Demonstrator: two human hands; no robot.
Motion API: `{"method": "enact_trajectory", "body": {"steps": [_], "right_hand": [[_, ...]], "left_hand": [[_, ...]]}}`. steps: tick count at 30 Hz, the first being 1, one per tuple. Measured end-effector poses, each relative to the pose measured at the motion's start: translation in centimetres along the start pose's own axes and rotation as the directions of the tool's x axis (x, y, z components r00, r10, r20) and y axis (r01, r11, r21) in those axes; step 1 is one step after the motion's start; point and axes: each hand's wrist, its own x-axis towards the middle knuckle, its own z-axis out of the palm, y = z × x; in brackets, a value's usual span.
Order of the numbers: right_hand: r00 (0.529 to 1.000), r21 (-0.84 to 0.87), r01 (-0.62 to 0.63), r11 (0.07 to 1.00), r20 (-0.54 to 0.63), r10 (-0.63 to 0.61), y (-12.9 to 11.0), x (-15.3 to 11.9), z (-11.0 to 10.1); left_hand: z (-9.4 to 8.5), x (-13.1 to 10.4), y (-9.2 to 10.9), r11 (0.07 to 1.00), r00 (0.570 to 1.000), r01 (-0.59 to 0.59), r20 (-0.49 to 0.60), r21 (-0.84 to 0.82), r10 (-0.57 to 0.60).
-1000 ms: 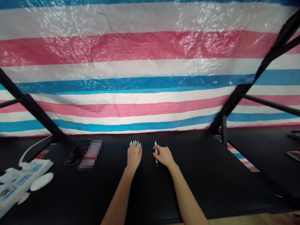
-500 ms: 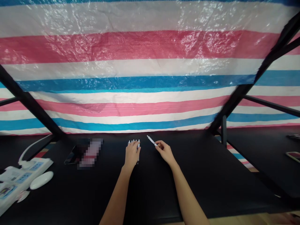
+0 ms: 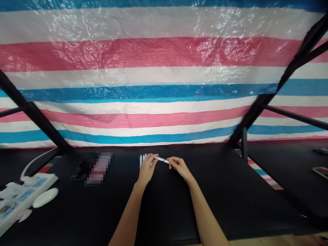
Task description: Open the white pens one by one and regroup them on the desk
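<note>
A white pen [image 3: 162, 159] is held between both hands above the black table. My right hand [image 3: 178, 167] pinches its right end, and my left hand [image 3: 147, 169] has thumb and fingers closed on its left end. Several more white pens [image 3: 142, 158] lie side by side on the table, pointing away from me. The left hand is over them and covers most of their length.
On the left are a white power strip [image 3: 28, 196] with a plugged-in cable, a white oval object [image 3: 45, 197] and a dark phone-like item [image 3: 81, 169], partly blurred out. Black frame bars [image 3: 256, 112] rise at both sides before a striped tarp [image 3: 164, 119].
My left hand has lifted from the row of pens and closed on the pen's left end. The pen has swung flatter and shifted slightly down between the hands.
</note>
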Motion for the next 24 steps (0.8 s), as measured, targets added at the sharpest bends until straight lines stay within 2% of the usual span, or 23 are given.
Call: {"method": "enact_trajectory", "body": {"steps": [3, 5, 11, 16, 21, 24], "right_hand": [[0.997, 0.063, -0.009, 0.998, -0.08, 0.014, 0.13, 0.04, -0.36], [0.994, 0.081, 0.004, 0.997, -0.111, 0.005, 0.17, 0.04, -0.51], [0.991, 0.021, 0.048, 0.999, -0.128, -0.045, 0.28, 0.16, -0.07], [0.983, -0.01, 0.084, 0.996, -0.162, -0.085, 0.61, 0.34, 0.1], [0.981, -0.012, 0.099, 0.995, -0.169, -0.099, 0.68, 0.36, -0.11], [0.98, -0.024, 0.104, 0.994, -0.167, -0.106, 0.68, 0.34, -0.05]], "left_hand": [[-0.33, 0.21, -0.03, 0.998, 0.995, 0.052, -0.088, -0.035, -0.055], [-0.56, 0.34, -0.02, 0.995, 0.991, 0.083, -0.103, -0.051, -0.088], [-0.83, 0.29, 0.1, 0.982, 0.982, 0.186, -0.051, 0.029, -0.184], [-0.84, 0.24, 0.23, 0.971, 0.977, 0.21, -0.002, 0.11, -0.211], [-0.78, 0.38, 0.45, 0.963, 0.964, 0.265, 0.026, 0.048, -0.266], [-0.73, 0.52, 0.39, 0.949, 0.949, 0.315, -0.007, -0.016, -0.315]]}}
